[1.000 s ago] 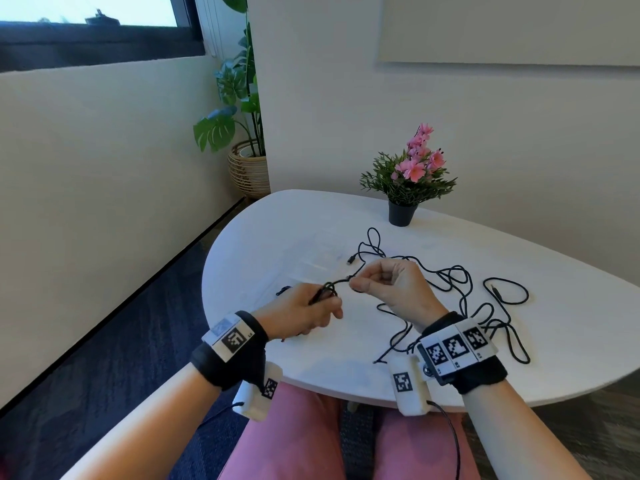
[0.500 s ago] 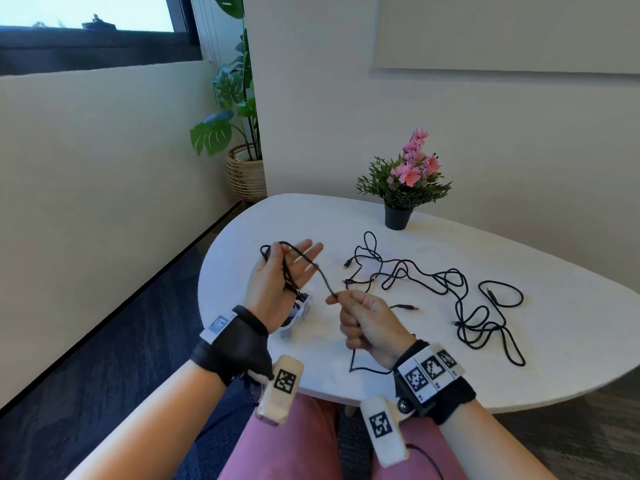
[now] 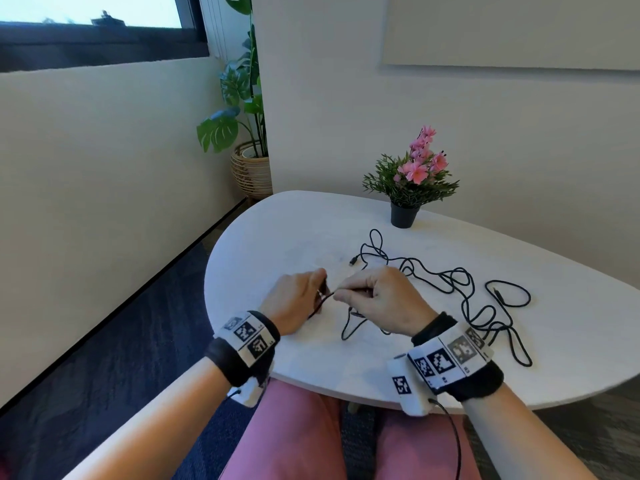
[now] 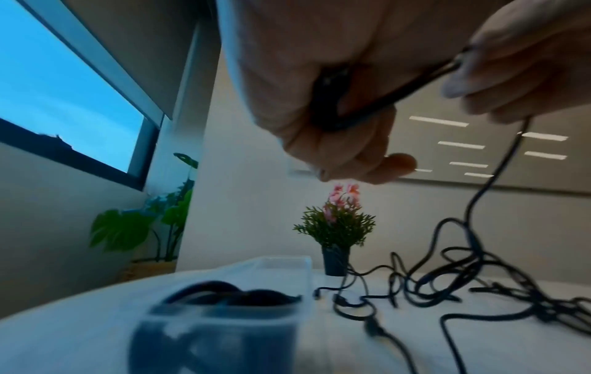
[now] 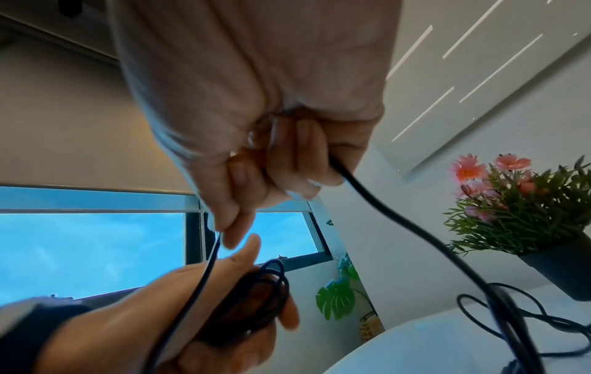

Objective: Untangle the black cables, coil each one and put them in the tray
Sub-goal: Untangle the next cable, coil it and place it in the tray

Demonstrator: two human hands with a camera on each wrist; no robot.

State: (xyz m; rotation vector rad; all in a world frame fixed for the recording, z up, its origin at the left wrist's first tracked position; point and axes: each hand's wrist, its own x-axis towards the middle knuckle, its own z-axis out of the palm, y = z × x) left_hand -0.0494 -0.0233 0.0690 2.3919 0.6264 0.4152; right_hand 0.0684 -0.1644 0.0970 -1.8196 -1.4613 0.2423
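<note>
A thin black cable point(image 3: 325, 296) runs taut between my two hands above the white table point(image 3: 277, 237). My left hand point(image 3: 298, 299) is back up, with its fingers curled round several wound loops of that cable point(image 5: 265, 291). Just to its right, my right hand point(image 3: 377, 296) pinches the strand between thumb and fingers point(image 5: 236, 227). The cable's free length drops to a loose black tangle point(image 3: 453, 282) on the table. A clear plastic tray point(image 4: 281, 263) stands under my left hand with a coiled black cable point(image 4: 224, 296) inside. In the head view the tray is hidden.
A small potted plant with pink flowers point(image 3: 412, 181) stands at the table's far edge. A large leafy plant in a woven basket point(image 3: 251, 168) sits on the floor by the wall. The table's front edge point(image 3: 346, 393) is close to my lap.
My left hand has turned from palm up with fingers spread to back up, curled on the loops. My right hand has moved forward and now sits close beside it.
</note>
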